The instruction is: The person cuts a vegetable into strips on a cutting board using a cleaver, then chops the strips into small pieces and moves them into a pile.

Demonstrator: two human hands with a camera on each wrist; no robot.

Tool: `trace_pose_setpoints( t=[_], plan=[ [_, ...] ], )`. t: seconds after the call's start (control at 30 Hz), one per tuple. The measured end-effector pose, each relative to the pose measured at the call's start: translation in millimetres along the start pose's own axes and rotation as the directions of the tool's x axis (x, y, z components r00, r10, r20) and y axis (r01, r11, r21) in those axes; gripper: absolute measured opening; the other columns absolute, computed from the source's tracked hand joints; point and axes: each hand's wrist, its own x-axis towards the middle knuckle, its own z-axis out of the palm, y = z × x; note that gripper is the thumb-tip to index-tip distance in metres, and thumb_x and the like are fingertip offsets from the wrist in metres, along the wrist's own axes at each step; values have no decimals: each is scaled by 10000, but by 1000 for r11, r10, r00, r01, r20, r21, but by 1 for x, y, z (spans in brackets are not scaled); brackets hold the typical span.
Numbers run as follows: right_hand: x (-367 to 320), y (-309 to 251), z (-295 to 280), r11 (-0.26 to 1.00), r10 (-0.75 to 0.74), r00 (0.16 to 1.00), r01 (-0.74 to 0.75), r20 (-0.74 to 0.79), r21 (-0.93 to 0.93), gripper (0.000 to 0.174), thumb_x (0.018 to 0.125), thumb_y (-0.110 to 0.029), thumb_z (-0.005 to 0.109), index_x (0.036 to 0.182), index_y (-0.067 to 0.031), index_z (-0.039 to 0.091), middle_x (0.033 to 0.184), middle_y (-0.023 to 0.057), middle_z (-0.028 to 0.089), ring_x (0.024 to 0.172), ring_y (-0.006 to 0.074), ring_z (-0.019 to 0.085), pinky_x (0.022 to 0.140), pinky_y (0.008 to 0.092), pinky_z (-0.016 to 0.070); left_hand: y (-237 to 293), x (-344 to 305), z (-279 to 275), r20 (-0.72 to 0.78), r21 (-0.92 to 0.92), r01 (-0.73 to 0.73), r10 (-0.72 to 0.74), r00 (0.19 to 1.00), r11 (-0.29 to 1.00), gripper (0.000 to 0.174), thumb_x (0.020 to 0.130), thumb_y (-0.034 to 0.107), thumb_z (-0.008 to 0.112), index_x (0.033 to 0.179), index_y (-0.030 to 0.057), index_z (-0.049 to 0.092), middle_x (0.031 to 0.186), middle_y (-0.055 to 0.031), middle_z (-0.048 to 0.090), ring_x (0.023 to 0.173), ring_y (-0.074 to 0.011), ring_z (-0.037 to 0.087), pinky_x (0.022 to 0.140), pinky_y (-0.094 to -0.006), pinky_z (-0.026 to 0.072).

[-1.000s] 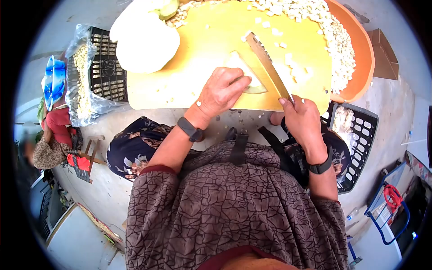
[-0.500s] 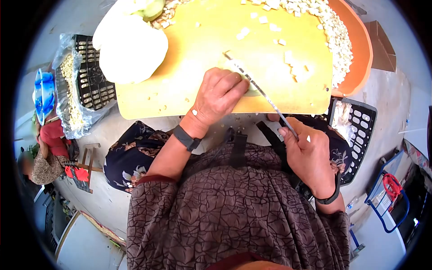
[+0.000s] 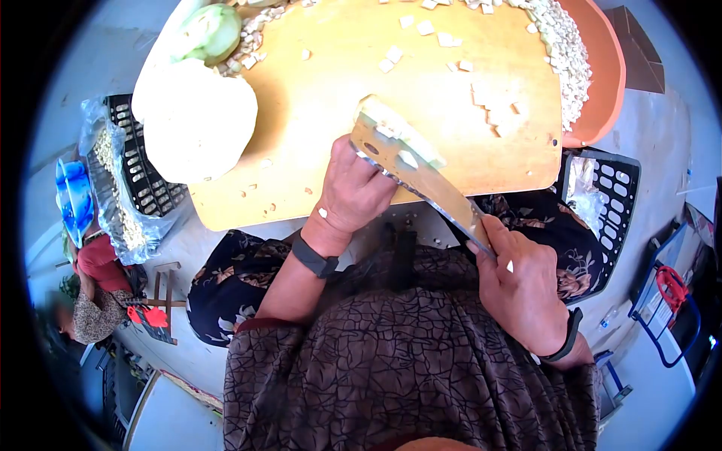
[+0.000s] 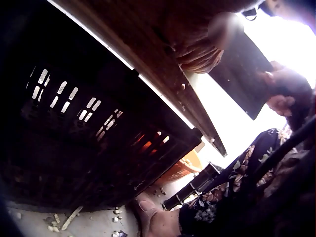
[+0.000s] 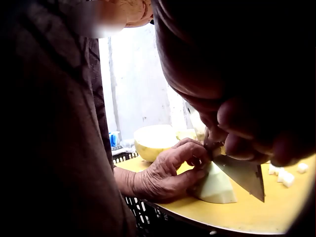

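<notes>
My left hand rests on the yellow cutting board near its front edge, curled fingers gripping a pale green-white wedge of a large fruit or vegetable. In the right wrist view its fingertips are at the wedge's top. A broad-bladed knife, its handle in my right hand's grip, slants up to the left. Its blade partly covers the wedge and overlaps the left fingers in the head view. Pale cubes are scattered over the board.
A large cut half and a greenish piece are at the board's left. Diced pieces fill an orange basin at right. Black crates flank the board, the left one lined with plastic. Another person is at far left.
The knife has swung left onto the wedge beside my left fingers, and its flat side now faces up. My right hand has moved down and toward me. The head view has shifted.
</notes>
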Motion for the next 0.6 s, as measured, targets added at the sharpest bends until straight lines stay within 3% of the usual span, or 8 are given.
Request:
trace_pose_setpoints(
  t=[0.2, 0.3, 0.4, 0.6],
  plan=[
    [3, -1, -8, 999, 9, 997, -7, 75, -36, 369, 805, -31, 698, 1153, 47, 605, 677, 161, 582, 589, 347, 598, 529, 441, 450, 2, -1, -2, 36, 2, 29, -29, 999, 1000, 251, 631, 76, 765, 879, 96, 726, 1010, -50, 645, 1029, -298, 598, 901, -442, 456],
    [5, -2, -9, 999, 8, 996, -4, 89, -49, 317, 808, -27, 690, 1106, 36, 604, 674, 170, 584, 596, 363, 601, 537, 450, 456, 3, 3, -6, 25, 2, -2, 2, 1000, 1000, 238, 640, 72, 755, 876, 93, 725, 1002, -45, 645, 1024, -287, 596, 900, -436, 454],
    [10, 0, -4, 996, -41, 996, 47, 76, -78, 209, 785, -43, 673, 941, -6, 539, 650, 156, 595, 572, 350, 625, 529, 452, 493, 3, 6, -8, 15, -24, 0, 0, 1000, 1000, 218, 653, 67, 740, 869, 91, 722, 982, -40, 642, 999, -275, 593, 884, -433, 456],
    [11, -2, -5, 999, 20, 995, -16, 100, -39, 178, 760, -23, 650, 904, 3, 548, 648, 186, 601, 613, 386, 634, 577, 482, 505, 3, 10, -8, -31, -72, -11, 9, 999, 997, 176, 671, 62, 710, 844, 93, 704, 945, -37, 622, 940, -265, 577, 856, -409, 458]
  ],
)
